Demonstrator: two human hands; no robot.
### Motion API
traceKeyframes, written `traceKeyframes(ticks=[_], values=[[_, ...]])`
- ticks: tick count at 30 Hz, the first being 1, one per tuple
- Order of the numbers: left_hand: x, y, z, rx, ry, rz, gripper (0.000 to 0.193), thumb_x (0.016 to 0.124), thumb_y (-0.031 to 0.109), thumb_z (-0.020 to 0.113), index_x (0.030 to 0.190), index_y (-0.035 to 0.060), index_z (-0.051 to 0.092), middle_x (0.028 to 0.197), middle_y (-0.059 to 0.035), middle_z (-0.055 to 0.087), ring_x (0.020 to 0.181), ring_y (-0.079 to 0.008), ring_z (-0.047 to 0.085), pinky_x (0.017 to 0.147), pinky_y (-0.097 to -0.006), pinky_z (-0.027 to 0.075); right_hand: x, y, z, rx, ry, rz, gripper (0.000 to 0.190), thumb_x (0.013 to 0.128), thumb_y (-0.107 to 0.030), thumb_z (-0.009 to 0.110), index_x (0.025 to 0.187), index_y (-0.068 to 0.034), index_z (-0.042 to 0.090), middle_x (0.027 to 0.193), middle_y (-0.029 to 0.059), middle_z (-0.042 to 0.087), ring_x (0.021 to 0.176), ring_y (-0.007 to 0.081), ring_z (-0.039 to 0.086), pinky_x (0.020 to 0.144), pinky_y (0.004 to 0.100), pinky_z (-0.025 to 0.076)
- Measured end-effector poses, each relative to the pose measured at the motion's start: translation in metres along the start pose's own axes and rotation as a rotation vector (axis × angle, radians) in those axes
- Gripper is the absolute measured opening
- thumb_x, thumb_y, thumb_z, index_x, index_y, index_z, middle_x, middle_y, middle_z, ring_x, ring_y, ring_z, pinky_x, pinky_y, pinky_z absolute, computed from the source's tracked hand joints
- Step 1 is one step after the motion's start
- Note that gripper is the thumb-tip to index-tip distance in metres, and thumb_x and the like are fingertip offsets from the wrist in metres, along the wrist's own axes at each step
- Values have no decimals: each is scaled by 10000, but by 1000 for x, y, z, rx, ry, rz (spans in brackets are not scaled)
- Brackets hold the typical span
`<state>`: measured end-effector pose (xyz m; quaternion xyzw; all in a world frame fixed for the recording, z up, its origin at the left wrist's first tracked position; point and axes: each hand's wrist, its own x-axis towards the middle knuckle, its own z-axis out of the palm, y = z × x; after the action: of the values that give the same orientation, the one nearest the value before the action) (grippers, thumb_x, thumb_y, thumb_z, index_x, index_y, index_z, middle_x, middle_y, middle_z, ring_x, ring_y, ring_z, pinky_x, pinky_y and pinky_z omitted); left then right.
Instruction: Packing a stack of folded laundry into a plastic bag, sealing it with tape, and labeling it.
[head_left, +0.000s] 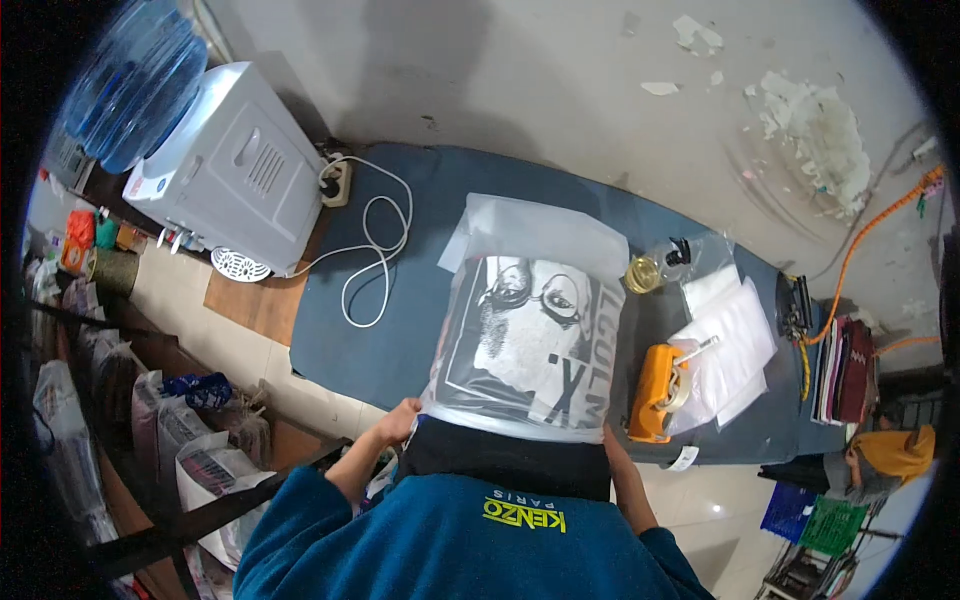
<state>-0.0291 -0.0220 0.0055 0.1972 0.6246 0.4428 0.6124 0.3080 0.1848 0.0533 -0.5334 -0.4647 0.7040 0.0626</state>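
Note:
A folded black T-shirt (525, 337) with a white print of a face in glasses lies in a clear plastic bag (544, 229) on a blue-grey padded table. My left hand (400, 421) grips the bag's near left corner. At the near right corner is my right hand (610, 444), its fingers mostly hidden behind the bag and cloth. The bag's near edge runs taut between both hands. Black fabric (502, 454) shows below that edge; whether it belongs to the shirt I cannot tell.
An orange tape dispenser (651, 394) and a stack of plastic bags (727, 352) lie right, near a pump bottle (643, 274). A water dispenser (240, 165) with a looping white cable (388, 259) stands left. Folded garments (840, 371) sit far right; another person (874, 465) is beyond.

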Motion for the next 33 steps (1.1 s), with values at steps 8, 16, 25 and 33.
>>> traceKeyframes(ticks=[8, 16, 25, 33], values=[[-27, 38, 16, 229, 236, 44, 254, 780, 66, 705, 1000, -49, 657, 917, -21, 685, 833, -85, 595, 723, -271, 509, -12, 2, -5, -323, -46, -159, 278, 830, -104, 615, 1079, 20, 626, 1060, 166, 664, 897, 232, 628, 826, 359, 491], [-53, 118, 13, 725, 159, 538, 520, 728, 51, 708, 1223, 36, 551, 1027, -171, 662, 922, -309, 665, 791, -382, 549, -54, -59, -10, -721, 174, -837, 465, 694, 35, 626, 1155, 5, 567, 1061, 197, 648, 875, 343, 662, 765, 379, 534], [-19, 139, 24, 1423, 174, 298, 424, 759, 112, 578, 1145, -31, 476, 861, -213, 646, 759, -377, 650, 658, -461, 527, -35, -74, 12, -1141, 255, -548, 366, 825, -12, 446, 1179, 40, 520, 854, 290, 621, 795, 428, 632, 670, 480, 496], [-23, 135, 4, 1430, 63, 455, 272, 745, 116, 607, 970, -7, 516, 772, -158, 616, 657, -338, 636, 562, -431, 515, -19, -79, 13, -1103, 168, -433, 283, 821, -151, 464, 986, 39, 594, 861, 294, 621, 855, 451, 612, 708, 482, 482]])
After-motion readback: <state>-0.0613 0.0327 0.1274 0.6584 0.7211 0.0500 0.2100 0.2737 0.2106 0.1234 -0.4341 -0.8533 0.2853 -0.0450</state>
